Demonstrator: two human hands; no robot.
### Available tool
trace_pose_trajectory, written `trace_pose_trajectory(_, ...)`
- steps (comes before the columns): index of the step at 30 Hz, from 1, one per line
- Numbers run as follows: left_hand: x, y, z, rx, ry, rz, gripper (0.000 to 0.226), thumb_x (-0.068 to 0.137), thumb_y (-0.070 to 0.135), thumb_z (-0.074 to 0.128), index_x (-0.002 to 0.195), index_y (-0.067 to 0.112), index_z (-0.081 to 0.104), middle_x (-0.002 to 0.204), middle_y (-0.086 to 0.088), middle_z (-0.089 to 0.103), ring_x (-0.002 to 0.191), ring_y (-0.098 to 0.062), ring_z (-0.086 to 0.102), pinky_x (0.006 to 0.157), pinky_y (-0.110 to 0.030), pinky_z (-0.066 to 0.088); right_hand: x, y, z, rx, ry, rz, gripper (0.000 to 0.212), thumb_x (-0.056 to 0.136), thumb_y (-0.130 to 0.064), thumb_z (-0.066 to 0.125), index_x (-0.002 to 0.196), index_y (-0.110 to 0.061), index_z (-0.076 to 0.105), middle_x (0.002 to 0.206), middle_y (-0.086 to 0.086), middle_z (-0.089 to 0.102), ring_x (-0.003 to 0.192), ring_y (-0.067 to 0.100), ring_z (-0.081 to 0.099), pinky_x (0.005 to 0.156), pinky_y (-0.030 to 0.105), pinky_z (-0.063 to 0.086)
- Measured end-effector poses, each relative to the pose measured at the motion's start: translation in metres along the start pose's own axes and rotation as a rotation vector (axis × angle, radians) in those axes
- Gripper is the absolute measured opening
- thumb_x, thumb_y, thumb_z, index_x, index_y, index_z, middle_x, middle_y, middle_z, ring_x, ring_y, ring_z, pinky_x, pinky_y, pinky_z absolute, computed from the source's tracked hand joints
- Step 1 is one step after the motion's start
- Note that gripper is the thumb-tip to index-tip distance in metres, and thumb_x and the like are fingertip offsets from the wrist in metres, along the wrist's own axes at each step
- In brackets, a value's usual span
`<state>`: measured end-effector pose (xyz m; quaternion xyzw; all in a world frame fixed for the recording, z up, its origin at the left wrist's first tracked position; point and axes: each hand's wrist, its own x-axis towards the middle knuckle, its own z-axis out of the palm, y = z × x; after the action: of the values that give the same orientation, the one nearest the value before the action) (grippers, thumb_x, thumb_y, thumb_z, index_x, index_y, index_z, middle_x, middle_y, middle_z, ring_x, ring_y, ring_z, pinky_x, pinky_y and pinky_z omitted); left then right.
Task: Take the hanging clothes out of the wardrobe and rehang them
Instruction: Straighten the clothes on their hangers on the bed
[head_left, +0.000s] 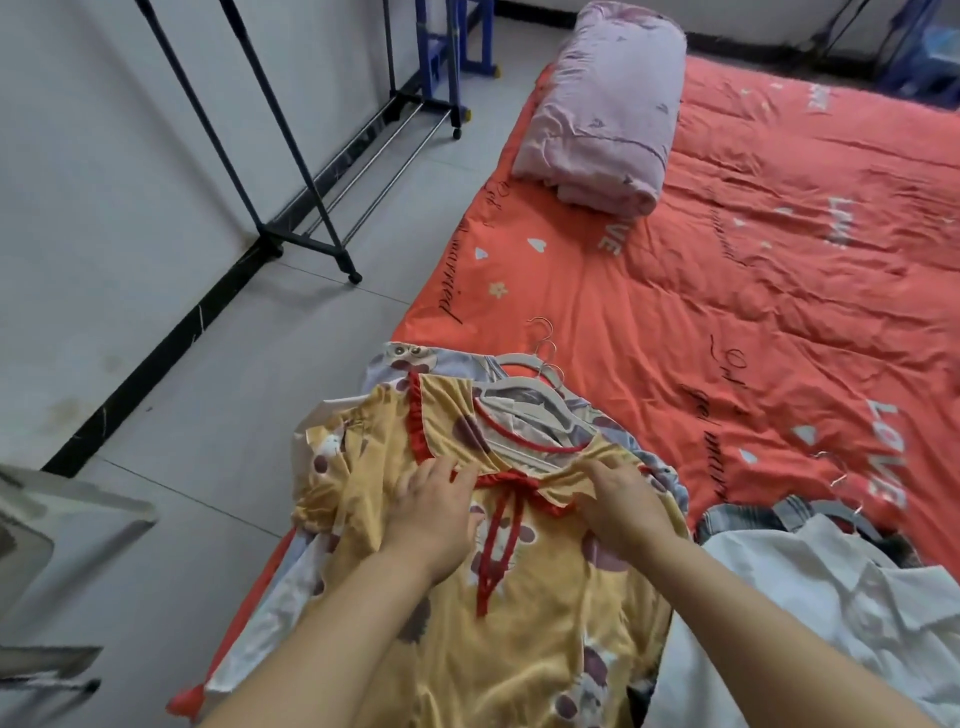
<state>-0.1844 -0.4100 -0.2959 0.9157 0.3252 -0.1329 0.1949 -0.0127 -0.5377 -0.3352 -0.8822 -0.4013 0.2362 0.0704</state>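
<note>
Yellow printed dress with red ribbon trim (519, 623), lying on near left corner of orange-red quilted bed (753, 249), left hand (436, 514) flat on its collar, fingers straight, right hand (618, 501) on the collar too, grip unclear, white plastic hangers (514, 360) just beyond.

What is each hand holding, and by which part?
The left hand and right hand rest on the yellow dress at its collar; whether fingers pinch cannot be told.

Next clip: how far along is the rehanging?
Done: the dress and shirt lie on the bed, apparently already taken out. In hand: left hand and right hand touch the dress collar, hangers by its neck. Left: nothing hangs on the visible part of the rack.
</note>
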Motion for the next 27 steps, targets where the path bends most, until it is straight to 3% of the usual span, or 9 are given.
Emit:
trace_pose_trajectory(9, 0.087, -0.03, 0.056, -0.032, -0.013, 0.051, 0.056, 0.096, 0.036, 0.043, 0.146, 0.027, 0.02, 0.148, 0.002, 0.025, 0.138, -0.017, 0.018, 0.115, -0.036, 0.01, 0.123, 0.015, 0.045, 0.137, 0.123, 0.1, 0.041, 0.094, -0.019, 0.048, 0.135, -0.027, 0.048, 0.128, 0.007, 0.049, 0.118, 0.024, 0.045, 0.096, 0.032, 0.038)
trace_pose_trajectory(14, 0.106, -0.037, 0.073, -0.025, 0.027, 0.07, 0.055, 0.096, 0.038, 0.043, 0.145, 0.027, 0.021, 0.146, 0.003, 0.025, 0.136, -0.015, 0.02, 0.113, -0.033, 0.01, 0.154, 0.025, 0.069, 0.143, 0.165, 0.184, 0.048, 0.089, -0.015, 0.05, 0.135, -0.026, 0.046, 0.128, 0.01, 0.05, 0.117, 0.029, 0.045, 0.093, 0.039, 0.041)
trace_pose_trajectory(18, 0.111, -0.036, 0.072, -0.038, 0.07, 0.081, 0.055, 0.096, 0.037, 0.043, 0.146, 0.027, 0.021, 0.146, 0.003, 0.027, 0.136, -0.015, 0.021, 0.113, -0.031, 0.009, 0.158, 0.026, 0.07, 0.227, 0.237, 0.187, 0.037, 0.087, -0.015, 0.05, 0.121, -0.027, 0.056, 0.097, 0.004, 0.052, 0.104, 0.029, 0.05, 0.079, 0.032, 0.037)
trace_pose_trajectory(22, 0.11, -0.034, 0.06, -0.057, 0.124, 0.08, 0.058, 0.095, 0.037, 0.044, 0.146, 0.027, 0.02, 0.146, 0.003, 0.027, 0.136, -0.014, 0.021, 0.112, -0.031, 0.011, 0.142, 0.017, 0.055, 0.187, 0.294, 0.098, 0.039, 0.09, -0.009, 0.05, 0.125, -0.025, 0.056, 0.094, 0.008, 0.052, 0.092, 0.028, 0.054, 0.067, 0.03, 0.035)
trace_pose_trajectory(27, 0.093, -0.024, 0.02, -0.099, 0.281, 0.12, 0.059, 0.091, 0.028, 0.055, 0.144, 0.018, 0.032, 0.143, -0.005, 0.037, 0.133, -0.022, 0.03, 0.112, -0.039, 0.018, 0.1, -0.004, 0.021, 0.242, 0.543, -0.11, 0.051, 0.079, -0.001, 0.063, 0.121, -0.03, 0.061, 0.082, 0.007, 0.055, 0.067, 0.024, 0.057, 0.056, 0.027, 0.046)
